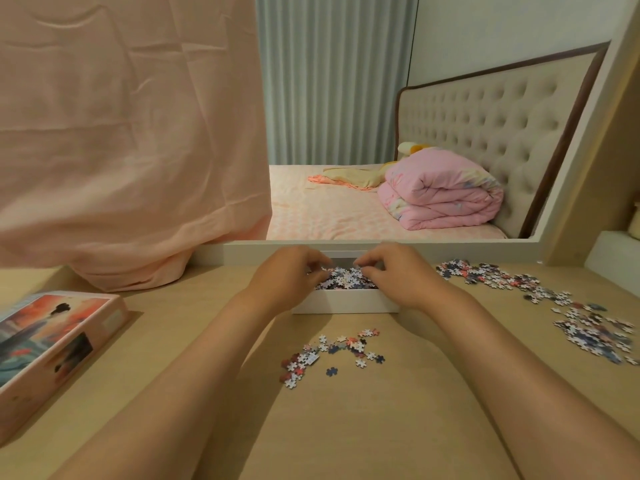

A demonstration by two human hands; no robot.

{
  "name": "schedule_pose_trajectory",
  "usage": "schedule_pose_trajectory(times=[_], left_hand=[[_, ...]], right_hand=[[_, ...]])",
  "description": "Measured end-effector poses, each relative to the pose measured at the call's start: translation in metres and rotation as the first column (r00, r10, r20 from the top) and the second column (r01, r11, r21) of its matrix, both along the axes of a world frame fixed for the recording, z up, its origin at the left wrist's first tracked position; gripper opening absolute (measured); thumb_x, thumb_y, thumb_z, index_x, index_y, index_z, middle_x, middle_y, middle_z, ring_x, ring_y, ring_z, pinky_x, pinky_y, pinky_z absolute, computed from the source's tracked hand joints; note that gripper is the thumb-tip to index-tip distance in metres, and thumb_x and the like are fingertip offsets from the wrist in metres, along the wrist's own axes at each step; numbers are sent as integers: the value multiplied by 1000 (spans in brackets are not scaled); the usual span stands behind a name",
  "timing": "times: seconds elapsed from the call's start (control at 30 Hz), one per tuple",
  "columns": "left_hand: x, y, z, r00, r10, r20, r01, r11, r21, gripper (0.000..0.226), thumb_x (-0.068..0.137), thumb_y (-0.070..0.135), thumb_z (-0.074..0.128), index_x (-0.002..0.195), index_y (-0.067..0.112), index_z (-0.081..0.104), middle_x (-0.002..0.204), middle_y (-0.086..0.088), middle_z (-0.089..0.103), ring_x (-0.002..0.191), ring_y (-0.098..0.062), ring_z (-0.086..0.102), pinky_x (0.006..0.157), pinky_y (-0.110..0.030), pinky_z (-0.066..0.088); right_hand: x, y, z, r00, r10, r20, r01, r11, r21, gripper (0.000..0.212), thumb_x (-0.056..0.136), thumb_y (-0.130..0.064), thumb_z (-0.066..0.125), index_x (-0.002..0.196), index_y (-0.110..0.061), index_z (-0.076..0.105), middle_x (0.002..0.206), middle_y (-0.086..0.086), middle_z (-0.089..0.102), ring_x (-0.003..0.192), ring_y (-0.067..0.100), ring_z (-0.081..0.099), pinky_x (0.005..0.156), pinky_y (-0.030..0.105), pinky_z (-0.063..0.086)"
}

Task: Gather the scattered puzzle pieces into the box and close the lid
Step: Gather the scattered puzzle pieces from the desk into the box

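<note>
Mid-gathering over the white box (346, 303) straight ahead, left hand (287, 273) and right hand (398, 271) curled onto the heap (343, 278) inside; grip on pieces impossible to tell. Probably calls next for sweeping in the near pieces (332, 351) and the scatter (540, 294) at right, then fetching the lid (52, 344).

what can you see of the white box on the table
The white box is a shallow, open rectangular tray, cardboard by its look, lying flat on the wooden table. A heap of puzzle pieces fills it. The left hand and right hand reach over its two ends, fingers curled onto the heap; whether they pinch pieces is unclear.
</note>
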State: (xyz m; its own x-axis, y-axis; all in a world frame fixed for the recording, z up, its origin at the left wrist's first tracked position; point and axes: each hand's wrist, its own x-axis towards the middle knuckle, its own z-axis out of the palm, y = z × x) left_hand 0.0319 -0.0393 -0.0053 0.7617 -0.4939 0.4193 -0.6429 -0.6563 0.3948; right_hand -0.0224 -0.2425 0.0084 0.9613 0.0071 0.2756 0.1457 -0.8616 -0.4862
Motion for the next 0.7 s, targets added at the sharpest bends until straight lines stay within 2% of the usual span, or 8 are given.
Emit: schedule_pose_trajectory(times=[0.07, 0.2, 0.3, 0.43, 0.5, 0.57, 0.63, 0.7], left_hand=[[-9, 7, 2, 1000, -4, 8, 4, 1000, -13, 22, 94, 22, 60, 112, 27, 72, 100, 8, 71, 82, -6, 59, 80, -31, 52], [-27, 17, 1, 1000, 19, -4, -19, 999, 27, 24, 96, 24, 58, 115, 30, 71, 106, 12, 69, 82, -1, 52, 77, -22, 45], [-41, 21, -4, 998, 43, -35, -41, 998, 49, 23, 94, 29, 57, 113, 33, 69, 102, 16, 64, 84, -4, 54, 77, -26, 47], [-61, 29, -4, 990, 27, -137, 1, 980, 199, 28, 91, 38, 56, 117, 32, 64, 107, 11, 58, 90, -11, 57, 79, -27, 46], [-67, 35, -4, 960, 49, -277, 50, 939, 340, 47, 85, 48, 62, 129, 32, 56, 115, 9, 51, 96, -12, 54, 88, -29, 46], [-72, 39, -4, 931, 103, -350, 90, 865, 494, 64, 78, 54, 66, 137, 35, 48, 120, 8, 43, 107, -16, 51, 97, -36, 46], [-74, 39, -4, 939, 94, -332, 118, 816, 566, 64, 79, 49, 66, 138, 35, 47, 124, 6, 40, 110, -18, 50, 97, -37, 45], [-75, 34, -4, 948, 28, -317, 151, 838, 524, 54, 85, 38, 64, 137, 33, 52, 123, 2, 43, 104, -18, 54, 91, -29, 45]], right_hand=[[-7, 3, 3, 1000, 0, 10, 0, 1000, -9, 17, 94, -23, 64, 105, -24, 77, 98, -10, 71, 84, 5, 58, 77, 23, 42], [-17, 13, 3, 990, -131, 61, 133, 991, -27, 5, 83, -33, 75, 84, -30, 79, 87, -14, 74, 86, 8, 65, 77, 31, 54], [-28, 18, 3, 981, -186, 50, 190, 978, -83, 12, 86, -34, 69, 95, -31, 77, 96, -11, 73, 93, 13, 64, 79, 30, 53], [-45, 23, 7, 995, -91, 43, 94, 991, -91, 18, 93, -28, 62, 106, -31, 75, 102, -13, 71, 86, 9, 63, 78, 28, 52], [-53, 23, 7, 999, -9, -47, 5, 998, -70, 18, 92, -26, 63, 104, -31, 75, 98, -14, 72, 83, 5, 65, 78, 29, 54], [-60, 22, 5, 982, 47, -185, -69, 991, -115, 21, 89, -26, 66, 108, -31, 74, 97, -13, 72, 83, 5, 66, 79, 25, 54], [-65, 22, 0, 949, 38, -314, -117, 964, -237, 31, 88, -28, 66, 118, -27, 71, 107, -8, 71, 95, 11, 65, 88, 29, 53], [-67, 25, -6, 922, 23, -386, -158, 933, -322, 38, 89, -25, 64, 127, -21, 66, 116, -2, 69, 103, 17, 64, 91, 31, 52]])
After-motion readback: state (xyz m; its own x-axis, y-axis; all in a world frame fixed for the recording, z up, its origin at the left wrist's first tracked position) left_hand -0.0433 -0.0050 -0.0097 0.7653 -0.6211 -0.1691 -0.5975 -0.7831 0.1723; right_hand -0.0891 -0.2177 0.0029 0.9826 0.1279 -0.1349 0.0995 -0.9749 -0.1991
